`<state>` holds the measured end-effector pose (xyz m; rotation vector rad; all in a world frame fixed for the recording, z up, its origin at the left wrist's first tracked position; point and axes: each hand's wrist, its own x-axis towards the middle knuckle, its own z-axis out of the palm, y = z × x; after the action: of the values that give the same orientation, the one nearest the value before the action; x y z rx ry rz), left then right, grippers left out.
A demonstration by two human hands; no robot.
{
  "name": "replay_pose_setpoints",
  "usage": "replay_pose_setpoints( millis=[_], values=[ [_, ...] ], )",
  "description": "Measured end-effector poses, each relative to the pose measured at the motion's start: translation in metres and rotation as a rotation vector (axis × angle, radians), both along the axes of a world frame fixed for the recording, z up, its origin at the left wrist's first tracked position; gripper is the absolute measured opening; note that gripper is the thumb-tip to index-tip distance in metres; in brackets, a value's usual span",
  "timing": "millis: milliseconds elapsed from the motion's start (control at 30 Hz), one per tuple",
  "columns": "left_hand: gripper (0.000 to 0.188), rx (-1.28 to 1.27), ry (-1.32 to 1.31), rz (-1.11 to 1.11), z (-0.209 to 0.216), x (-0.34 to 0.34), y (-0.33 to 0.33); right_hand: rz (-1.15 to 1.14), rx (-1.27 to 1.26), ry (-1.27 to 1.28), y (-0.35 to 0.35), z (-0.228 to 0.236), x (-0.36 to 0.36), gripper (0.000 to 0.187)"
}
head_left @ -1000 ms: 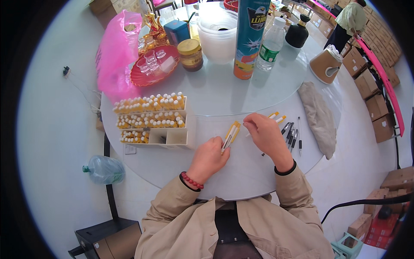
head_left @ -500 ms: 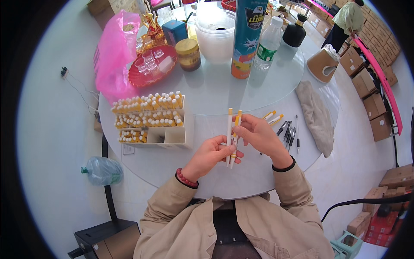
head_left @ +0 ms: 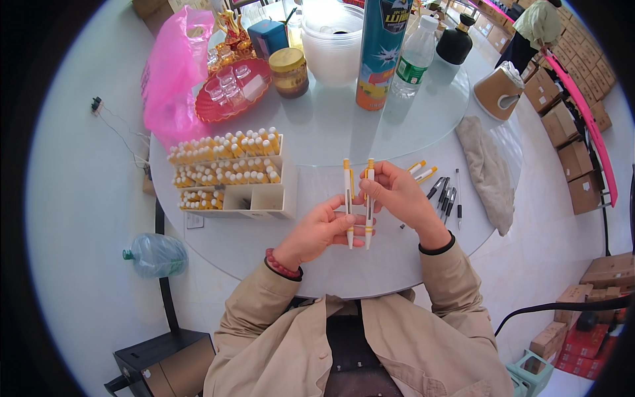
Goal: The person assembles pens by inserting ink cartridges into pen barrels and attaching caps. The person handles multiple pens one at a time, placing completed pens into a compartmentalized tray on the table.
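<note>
Over the near part of the table, two white pens with yellow ends stand side by side, tips pointing toward me. My left hand [head_left: 324, 228] is closed round the left pen [head_left: 348, 198], its thumb on the lower barrel. With thumb and fingers my right hand [head_left: 395, 197] pinches the right pen [head_left: 370, 205], whose lower part lies across my left fingertips. To the right lie two more yellow-and-white pens [head_left: 423, 173] and several black-and-clear pens [head_left: 446, 200]. A white tiered holder [head_left: 289, 192] at left carries rows of yellow tubes with white round ends.
Farther back on the glass turntable [head_left: 324, 142] are a red tray [head_left: 210, 112], a lidded jar [head_left: 289, 73], a tall spray can [head_left: 377, 66] and a water bottle [head_left: 413, 63]. A grey cloth [head_left: 486, 175] lies at the right edge. Another person [head_left: 537, 28] stands far right.
The two pens have moved apart and turned, so their clips and dark slots now show. My right hand has shifted slightly up and now grips the right pen's upper part.
</note>
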<state>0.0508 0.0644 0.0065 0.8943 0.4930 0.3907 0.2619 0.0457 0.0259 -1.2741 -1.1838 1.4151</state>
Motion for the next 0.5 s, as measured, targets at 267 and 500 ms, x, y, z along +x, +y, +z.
replay_pose_setpoints(
  millis=[267, 500],
  values=[
    [0.026, 0.442, 0.273, 0.153, -0.008, 0.002, 0.003, 0.045, 0.007, -0.186, -0.003, -0.005, -0.002, 0.040],
    [0.030, 0.505, 0.267, 0.217, -0.014, 0.001, 0.004, 0.009, 0.013, -0.397, -0.006, -0.004, -0.001, 0.043]
  ],
)
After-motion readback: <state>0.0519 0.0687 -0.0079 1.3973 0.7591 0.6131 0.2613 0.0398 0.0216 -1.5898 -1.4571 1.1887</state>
